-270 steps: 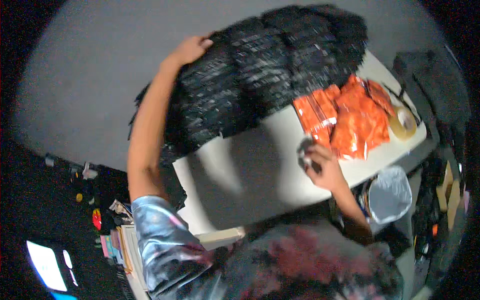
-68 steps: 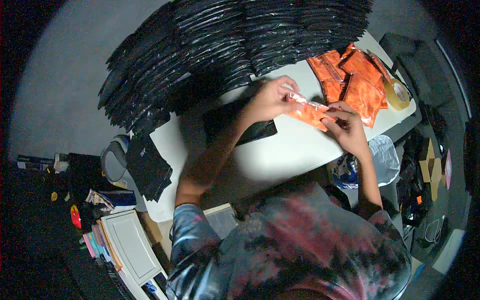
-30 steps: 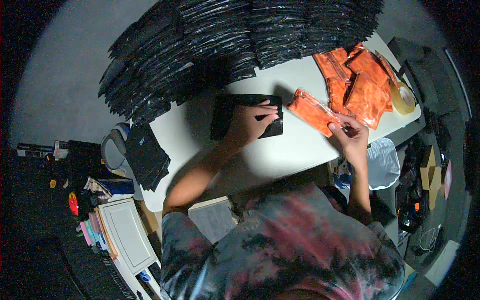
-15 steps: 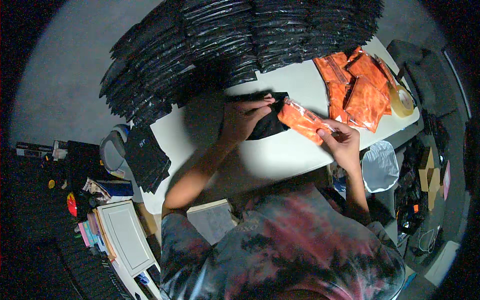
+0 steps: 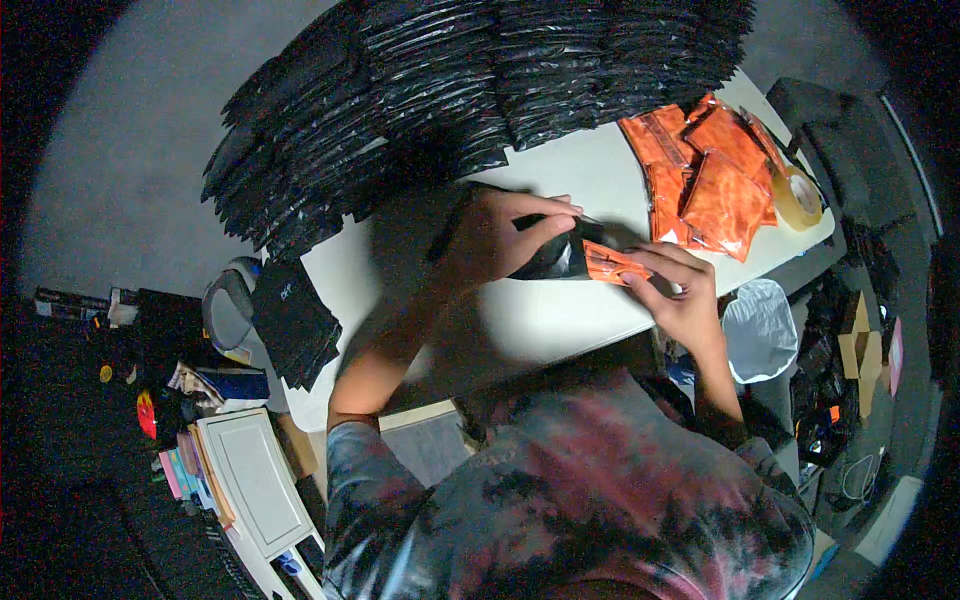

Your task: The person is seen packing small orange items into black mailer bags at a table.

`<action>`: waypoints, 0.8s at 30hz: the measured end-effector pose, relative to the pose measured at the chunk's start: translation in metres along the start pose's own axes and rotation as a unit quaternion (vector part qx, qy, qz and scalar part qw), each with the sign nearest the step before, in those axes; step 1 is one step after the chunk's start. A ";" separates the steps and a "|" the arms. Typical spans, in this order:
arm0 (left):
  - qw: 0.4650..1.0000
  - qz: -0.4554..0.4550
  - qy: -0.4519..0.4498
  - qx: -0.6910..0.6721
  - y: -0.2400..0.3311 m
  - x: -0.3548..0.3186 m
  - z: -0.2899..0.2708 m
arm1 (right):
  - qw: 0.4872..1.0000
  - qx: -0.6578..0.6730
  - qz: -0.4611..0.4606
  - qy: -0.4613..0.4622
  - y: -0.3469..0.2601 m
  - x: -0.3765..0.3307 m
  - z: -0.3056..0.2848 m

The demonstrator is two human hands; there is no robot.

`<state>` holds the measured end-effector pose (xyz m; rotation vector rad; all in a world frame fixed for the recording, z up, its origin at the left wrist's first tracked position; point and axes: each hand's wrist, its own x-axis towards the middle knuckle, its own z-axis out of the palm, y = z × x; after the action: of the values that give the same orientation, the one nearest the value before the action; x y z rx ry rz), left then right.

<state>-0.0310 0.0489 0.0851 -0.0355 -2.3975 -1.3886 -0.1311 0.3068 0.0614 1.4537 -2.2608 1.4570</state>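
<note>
Orange shows in a glossy clear-wrapped packet [image 5: 608, 262] at the right-hand edge of a black plastic mailer [image 5: 555, 258], on the white table [image 5: 560, 330]. The packet's 9 o'clock end seems tucked in or overlapped; I cannot tell which. The right hand [image 5: 680, 285] pinches its 3 o'clock end between thumb and fingers. The left hand [image 5: 512, 228] holds the mailer near its upper edge, thumb and fingertips almost together; whether they grip one layer or both is hidden.

If both layers are caught, the mouth could be pressed flat and the packet might ride over it. A stiff wrapper corner could snag the lip and wrinkle the thin film, or a loose grip could let the mailer skid. Slick wrapping might also slide from the right fingers, with the white-lined bin [image 5: 760, 330] waiting towards 4 o'clock. Loose orange packets [image 5: 718, 185] lie at 2 o'clock.
</note>
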 end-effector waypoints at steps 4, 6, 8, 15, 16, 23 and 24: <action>0.998 0.023 -0.056 0.027 0.011 0.006 0.020 | 0.998 -0.042 -0.012 0.034 -0.010 0.008 0.005; 0.995 0.094 -0.032 0.027 0.012 0.005 0.034 | 0.999 -0.025 0.017 0.035 -0.011 0.011 0.010; 0.994 0.104 -0.017 0.032 0.020 0.004 0.044 | 0.998 -0.007 0.045 0.036 -0.010 0.012 0.013; 0.990 0.128 0.049 0.020 0.028 0.012 0.058 | 0.992 0.046 0.099 0.070 0.007 0.012 0.021; 0.989 0.133 0.001 0.061 0.024 0.014 0.056 | 0.987 0.081 0.137 0.032 0.009 0.011 0.020; 0.956 0.132 -0.120 0.234 -0.050 0.043 0.021 | 0.933 0.247 0.192 -0.176 0.026 0.003 -0.005; 0.963 0.129 -0.141 0.188 -0.052 0.049 0.019 | 0.925 0.294 0.171 -0.170 0.030 0.001 -0.005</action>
<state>-0.0930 0.0299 0.0490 -0.4566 -2.7317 -0.8423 -0.1562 0.3132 0.0446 1.6083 -2.5008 2.3110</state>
